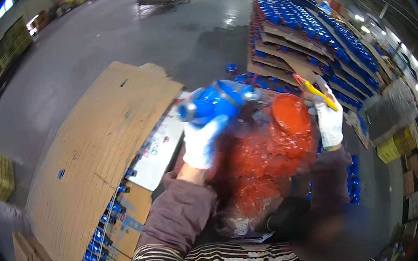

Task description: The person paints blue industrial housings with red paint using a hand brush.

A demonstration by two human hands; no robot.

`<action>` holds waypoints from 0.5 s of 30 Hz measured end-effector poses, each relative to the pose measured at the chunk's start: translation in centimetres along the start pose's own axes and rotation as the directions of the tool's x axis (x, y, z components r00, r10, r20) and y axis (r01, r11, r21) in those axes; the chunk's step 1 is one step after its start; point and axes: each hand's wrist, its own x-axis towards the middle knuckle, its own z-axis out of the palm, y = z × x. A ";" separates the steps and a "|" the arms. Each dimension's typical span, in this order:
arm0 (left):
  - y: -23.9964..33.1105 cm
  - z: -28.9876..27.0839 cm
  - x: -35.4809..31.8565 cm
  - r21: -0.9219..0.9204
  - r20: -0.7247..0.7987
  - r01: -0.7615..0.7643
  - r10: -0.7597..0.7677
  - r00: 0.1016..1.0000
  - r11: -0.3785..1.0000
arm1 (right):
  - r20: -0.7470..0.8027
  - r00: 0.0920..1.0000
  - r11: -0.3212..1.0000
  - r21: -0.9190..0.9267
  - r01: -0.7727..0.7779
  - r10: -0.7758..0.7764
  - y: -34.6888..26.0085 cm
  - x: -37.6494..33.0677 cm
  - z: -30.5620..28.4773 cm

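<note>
My left hand point(200, 144), in a white work glove, grips a glossy blue metal part point(213, 103) with bare silver-coloured ends, held up in front of me and smeared by motion. In my right hand point(330, 124), also gloved in white, is a paintbrush point(321, 96) with a yellow handle; its red-stained end points up and left. Between the hands stands an open round pot of red paint point(290, 113). Thick red paint point(256, 156) coats the surface around and below the pot. The brush is apart from the blue part.
A large cardboard sheet point(96, 138) lies at left, beside a paint-spotted white board point(157, 146). Blue parts point(96, 246) sit in a rack below it. At right rise stacked layers of blue parts point(305, 26) with cardboard between. Yellow crates point(2, 175) stand on the floor.
</note>
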 end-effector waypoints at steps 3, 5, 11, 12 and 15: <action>-0.8 0.2 -0.7 -0.134 -0.013 0.224 -0.228 0.974 0.965 | -0.247 0.949 0.980 0.093 -0.177 0.195 -2.8 -2.7 -4.8; -1.6 0.0 -1.0 -0.162 -0.024 0.346 -0.354 0.935 0.924 | -0.298 0.897 0.899 0.390 -0.198 0.327 -2.5 -4.2 -6.9; -4.0 -0.2 -1.0 -0.476 0.187 0.545 -0.526 0.830 0.690 | -0.312 0.899 0.934 0.277 -0.225 0.309 2.0 -6.2 -9.4; -4.4 -0.1 -1.0 -0.472 0.168 0.552 -0.544 0.822 0.688 | -0.387 0.881 0.961 0.061 -0.269 0.272 2.8 -6.2 -9.5; -5.2 0.5 -1.0 -0.584 0.185 0.520 -0.521 0.833 0.624 | -0.273 0.935 0.948 -0.157 -0.276 0.227 5.3 -5.8 -9.5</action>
